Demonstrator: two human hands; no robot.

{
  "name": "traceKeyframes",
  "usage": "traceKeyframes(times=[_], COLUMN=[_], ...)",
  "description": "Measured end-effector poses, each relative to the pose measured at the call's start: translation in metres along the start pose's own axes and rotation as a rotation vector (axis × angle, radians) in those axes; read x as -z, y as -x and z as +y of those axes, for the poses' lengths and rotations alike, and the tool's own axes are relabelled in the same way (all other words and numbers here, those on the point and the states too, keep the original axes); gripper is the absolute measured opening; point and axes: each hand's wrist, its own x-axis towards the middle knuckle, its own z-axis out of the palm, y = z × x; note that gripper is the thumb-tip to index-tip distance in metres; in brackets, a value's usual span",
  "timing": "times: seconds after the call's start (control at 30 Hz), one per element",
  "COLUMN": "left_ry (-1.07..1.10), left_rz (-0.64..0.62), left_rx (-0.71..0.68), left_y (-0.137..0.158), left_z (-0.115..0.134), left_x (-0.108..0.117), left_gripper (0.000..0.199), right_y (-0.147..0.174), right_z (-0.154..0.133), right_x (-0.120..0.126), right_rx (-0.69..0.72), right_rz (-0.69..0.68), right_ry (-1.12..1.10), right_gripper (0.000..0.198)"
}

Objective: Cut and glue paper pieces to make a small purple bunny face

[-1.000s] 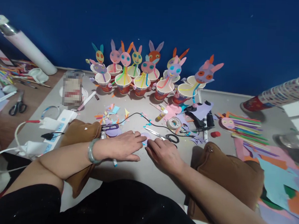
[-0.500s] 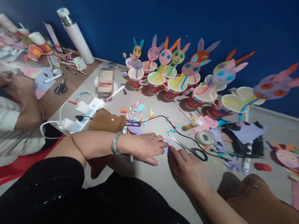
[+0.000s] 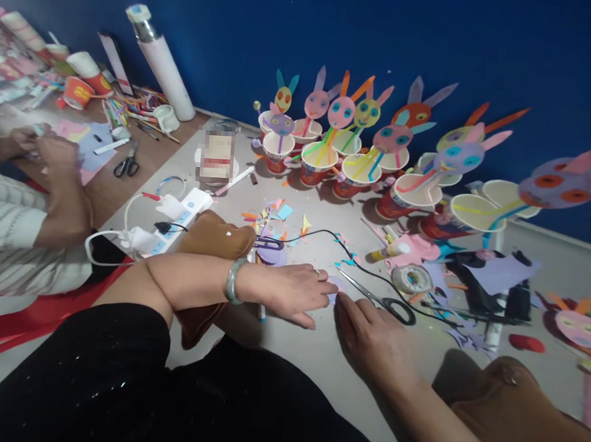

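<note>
A small light purple paper piece (image 3: pixel 337 285) lies on the grey table between my two hands, mostly covered by fingers. My left hand (image 3: pixel 295 294), with a ring and a green bangle at the wrist, rests palm down with its fingers stretched out, the tips on the paper's left side. At the paper's right edge the fingers of my right hand (image 3: pixel 369 332) are bent and pressed together; the thumb side is partly hidden. Just beyond my right hand lie black-handled scissors (image 3: pixel 377 297), blades pointing at the paper.
Paper cups (image 3: pixel 319 164) with rabbit-faced paper figures line the blue wall. Paper scraps (image 3: pixel 283 212), a tape roll (image 3: pixel 412 279), a black cord (image 3: pixel 319 232) and a power strip (image 3: pixel 189 208) surround my hands. On the left another person's hands (image 3: pixel 50 142) work near other scissors (image 3: pixel 127 164).
The camera view has turned slightly, so the cups, bottle and scissors appear a little farther right. Both my hands keep nearly the same pose at the purple paper.
</note>
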Motion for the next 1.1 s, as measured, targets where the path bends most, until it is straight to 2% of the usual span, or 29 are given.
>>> traceKeyframes(times=[0.17, 0.4, 0.6, 0.83, 1.1], left_ry=[-0.019, -0.030, -0.031, -0.008, 0.037], left_rz=[-0.032, -0.014, -0.024, 0.021, -0.049], left_rx=[0.005, -0.008, -0.023, -0.028, 0.046], left_y=[0.001, 0.001, -0.001, -0.004, -0.007], left_z=[0.000, 0.000, 0.002, 0.005, 0.006], left_x=[-0.001, -0.004, 0.003, 0.011, 0.009], left_gripper=[0.037, 0.039, 0.038, 0.027, 0.022], right_y=[0.000, 0.000, -0.002, 0.000, -0.001], right_z=[0.000, 0.000, -0.001, -0.002, -0.001], right_x=[0.000, 0.000, 0.002, 0.002, 0.001], right_rx=[0.004, 0.008, -0.007, -0.014, 0.018], right_rz=[0.027, 0.017, 0.011, 0.024, 0.070], right_ry=[0.014, 0.014, -0.002, -0.027, -0.044], right_gripper=[0.021, 0.022, 0.024, 0.024, 0.025])
